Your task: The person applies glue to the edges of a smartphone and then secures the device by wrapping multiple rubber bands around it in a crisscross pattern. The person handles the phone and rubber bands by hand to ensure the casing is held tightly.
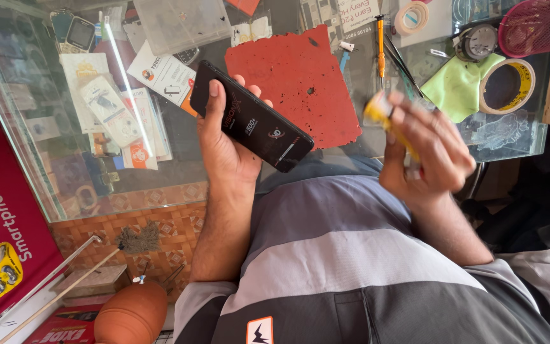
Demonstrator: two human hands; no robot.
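Observation:
My left hand (224, 150) holds a black smartphone (253, 118) with its dark back facing up, tilted over the edge of a glass counter (179, 185). My right hand (424, 150) is blurred and closed on a small yellow object (377, 111), raised to the right of the phone. A worn red mat (300, 83) lies on the counter just behind the phone.
On the counter sit an orange-handled screwdriver (380, 44), a green cloth (459, 86), a yellow tape roll (507, 86), a white tape roll (412, 18) and a pink mesh basket (533, 28). Phones and packets lie under the glass. A brown rubber bulb (132, 315) lies low left.

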